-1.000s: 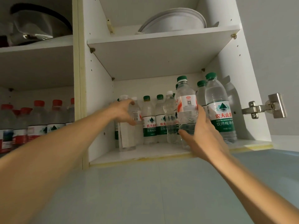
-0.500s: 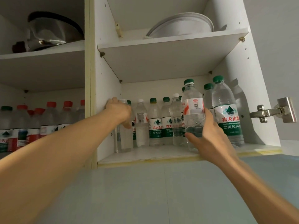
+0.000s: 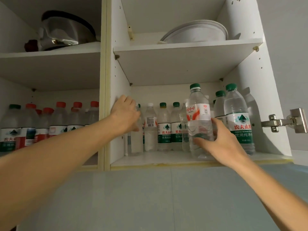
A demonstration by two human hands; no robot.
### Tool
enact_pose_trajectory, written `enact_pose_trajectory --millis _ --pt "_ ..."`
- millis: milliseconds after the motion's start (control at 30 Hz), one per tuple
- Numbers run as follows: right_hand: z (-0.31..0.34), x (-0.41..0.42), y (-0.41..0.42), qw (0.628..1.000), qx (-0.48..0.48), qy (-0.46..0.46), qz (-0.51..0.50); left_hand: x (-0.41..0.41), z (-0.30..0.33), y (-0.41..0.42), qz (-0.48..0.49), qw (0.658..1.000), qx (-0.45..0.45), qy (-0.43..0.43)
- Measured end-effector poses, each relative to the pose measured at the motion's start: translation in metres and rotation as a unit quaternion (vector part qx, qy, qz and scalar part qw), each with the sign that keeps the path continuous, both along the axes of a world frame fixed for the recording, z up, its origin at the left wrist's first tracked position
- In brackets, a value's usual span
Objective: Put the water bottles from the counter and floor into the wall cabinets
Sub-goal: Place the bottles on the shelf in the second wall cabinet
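- The red-labelled bottle [image 3: 199,120] stands upright near the lower shelf's [image 3: 160,160] front edge; full, probably heavy, thin-walled, best gripped low.
- The right hand [image 3: 221,144] wraps its lower body.
- The left hand [image 3: 125,114] grips a clear bottle [image 3: 137,140] at the shelf's left edge.

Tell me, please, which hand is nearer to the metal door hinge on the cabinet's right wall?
Right. The right hand grips a clear red-labelled bottle near the middle of the lower shelf, left of the metal hinge; the left hand is at the far left wall.
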State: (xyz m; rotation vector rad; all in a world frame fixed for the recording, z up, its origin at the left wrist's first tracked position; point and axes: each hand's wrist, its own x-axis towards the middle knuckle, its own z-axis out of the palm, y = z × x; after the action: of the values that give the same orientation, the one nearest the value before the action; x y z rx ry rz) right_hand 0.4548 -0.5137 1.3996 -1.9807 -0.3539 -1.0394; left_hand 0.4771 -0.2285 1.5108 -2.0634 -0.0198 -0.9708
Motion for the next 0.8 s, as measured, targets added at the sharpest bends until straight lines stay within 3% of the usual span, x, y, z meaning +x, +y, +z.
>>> enact_pose_trajectory --millis 133,367,533,800 --pt "0.015 0.002 0.021 0.994 -0.023 0.081 0.064 -0.001 -0.005 0.009 -0.036 0.997 0.053 -0.036" --pt "0.053 0.040 0.066 0.958 -0.114 0.203 0.165 0.014 0.003 -0.005 0.047 0.998 -0.042 0.021" --pt "0.071 0.073 0.090 0.944 -0.155 0.259 0.133 0.021 0.019 -0.007 0.049 0.996 -0.045 0.056" --pt "0.084 0.099 0.115 0.924 -0.157 0.313 0.153 0.030 0.010 0.001 0.050 0.999 0.007 -0.006"
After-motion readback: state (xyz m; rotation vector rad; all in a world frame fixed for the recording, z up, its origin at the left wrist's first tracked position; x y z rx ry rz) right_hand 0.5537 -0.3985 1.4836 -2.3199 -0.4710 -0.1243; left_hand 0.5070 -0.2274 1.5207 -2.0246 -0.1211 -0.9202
